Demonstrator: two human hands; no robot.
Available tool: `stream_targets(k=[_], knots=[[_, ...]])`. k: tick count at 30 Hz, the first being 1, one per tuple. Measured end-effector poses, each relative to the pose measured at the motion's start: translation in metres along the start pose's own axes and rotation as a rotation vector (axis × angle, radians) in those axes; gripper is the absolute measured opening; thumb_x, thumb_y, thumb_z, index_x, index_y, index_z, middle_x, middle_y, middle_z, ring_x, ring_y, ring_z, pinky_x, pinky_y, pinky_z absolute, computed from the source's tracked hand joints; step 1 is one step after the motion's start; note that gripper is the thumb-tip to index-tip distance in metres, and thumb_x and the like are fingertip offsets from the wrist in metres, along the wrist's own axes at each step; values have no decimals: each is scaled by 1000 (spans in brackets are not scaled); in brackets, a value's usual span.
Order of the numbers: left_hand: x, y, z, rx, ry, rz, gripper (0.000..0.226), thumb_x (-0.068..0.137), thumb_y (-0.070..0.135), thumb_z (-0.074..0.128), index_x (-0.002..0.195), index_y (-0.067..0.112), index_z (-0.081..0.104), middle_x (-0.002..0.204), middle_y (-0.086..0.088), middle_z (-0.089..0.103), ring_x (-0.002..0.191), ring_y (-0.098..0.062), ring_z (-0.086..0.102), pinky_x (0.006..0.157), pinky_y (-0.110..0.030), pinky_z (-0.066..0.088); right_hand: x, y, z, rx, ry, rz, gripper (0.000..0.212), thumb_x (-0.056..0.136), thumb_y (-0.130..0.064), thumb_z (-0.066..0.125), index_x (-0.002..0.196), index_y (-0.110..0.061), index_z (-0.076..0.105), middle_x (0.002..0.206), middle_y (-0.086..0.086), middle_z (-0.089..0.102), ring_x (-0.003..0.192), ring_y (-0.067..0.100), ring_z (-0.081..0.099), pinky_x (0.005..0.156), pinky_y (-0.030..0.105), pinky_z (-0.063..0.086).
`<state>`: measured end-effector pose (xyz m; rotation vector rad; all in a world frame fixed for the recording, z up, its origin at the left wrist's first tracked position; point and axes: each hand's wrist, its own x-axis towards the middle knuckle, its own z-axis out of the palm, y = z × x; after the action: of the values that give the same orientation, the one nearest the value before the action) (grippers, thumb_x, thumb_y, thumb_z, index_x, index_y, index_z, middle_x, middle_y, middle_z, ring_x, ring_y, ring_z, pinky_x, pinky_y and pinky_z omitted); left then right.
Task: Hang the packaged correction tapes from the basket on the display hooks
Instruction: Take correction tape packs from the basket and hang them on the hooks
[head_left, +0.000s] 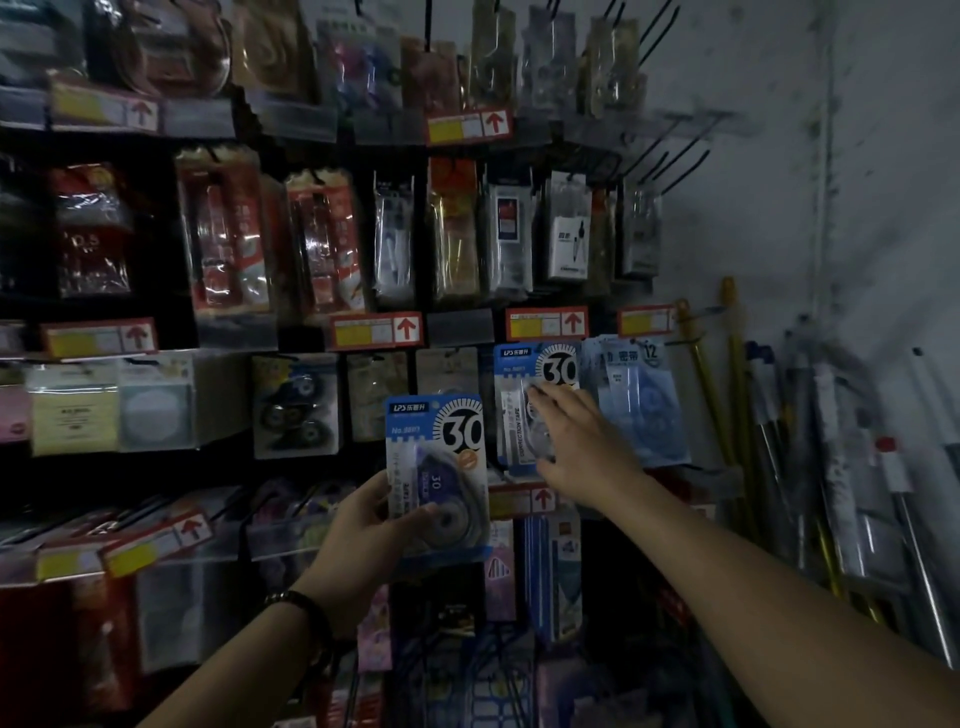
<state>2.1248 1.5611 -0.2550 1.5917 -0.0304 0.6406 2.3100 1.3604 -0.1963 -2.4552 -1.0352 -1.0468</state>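
My left hand (371, 530) grips a blue packaged correction tape (439, 467) marked "30", holding it upright in front of the rack. To its right, another "30" correction tape pack (519, 395) hangs on a display hook. My right hand (582, 441) reaches to that hanging pack, its straight fingers touching the front of it. A lighter blue tape pack (639, 400) marked "12" hangs just right of it. The basket (488, 691) shows dimly at the bottom centre.
The dark rack holds many hanging stationery packs, with red-arrow price tags (374, 330) under each row. Bare black hooks (670, 161) stick out at the upper right. Poles and rods (810, 467) lean against the grey wall on the right.
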Motion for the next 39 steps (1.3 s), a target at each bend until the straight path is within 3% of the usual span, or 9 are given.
stream_targets(k=[4,7,10,12,16,18,25,33,39], knots=[[5,2,7,5,8,-7,32,100,3,68,126,21,70,117,-5,81,109,-26,78,99,-58,59,5,3,2,22,-6,-4,98,88,-12,70,166,-29,14,171,-15,6,156,19,14,111,45,49],[10,4,11,13,13,0,31,98,4,70,125,21,71,116,-5,81,108,-27,78,99,-59,59,3,-5,6,51,35,39,78,91,-20,69,159,-26,32,169,-11,12,154,21,24,106,46,53],[13,4,17,9,17,24,33,97,3,71,127,17,70,117,-7,81,109,-28,77,101,-58,58,-15,-18,2,145,254,-37,52,96,-30,64,145,-19,50,154,-1,40,141,21,43,102,44,55],[15,3,23,4,8,34,33,97,4,71,128,16,69,118,-8,80,110,-29,77,101,-58,58,-33,-28,-2,181,393,-188,50,93,-37,66,138,-15,57,138,3,51,128,22,52,94,39,57],[17,3,40,-7,-17,40,32,99,3,69,129,14,67,116,-11,80,108,-31,77,95,-57,61,-59,-40,0,133,223,-313,86,84,-64,65,156,-23,41,145,-1,46,135,21,46,101,38,52],[16,4,49,2,-35,46,31,99,3,69,128,14,68,115,-11,80,106,-31,78,88,-53,64,-64,-38,5,113,149,-296,95,83,-66,61,162,-21,32,151,-2,40,142,20,41,103,43,52],[22,12,56,201,-66,84,28,101,25,71,128,26,66,110,-8,78,93,-23,78,73,-36,64,-59,-18,6,199,175,-108,87,92,-49,67,164,-22,27,157,-4,34,148,19,34,111,40,49],[11,-8,41,764,-110,159,28,97,32,74,124,32,66,105,15,73,93,5,69,72,-6,50,-31,2,12,-28,205,10,82,96,-49,66,162,-19,29,157,6,34,138,27,43,94,45,58],[6,-11,30,834,-113,150,20,97,31,73,109,42,63,98,16,74,82,6,69,64,-12,53,-21,6,9,-75,154,29,83,97,-41,66,165,-22,23,160,7,29,139,29,38,102,48,53]])
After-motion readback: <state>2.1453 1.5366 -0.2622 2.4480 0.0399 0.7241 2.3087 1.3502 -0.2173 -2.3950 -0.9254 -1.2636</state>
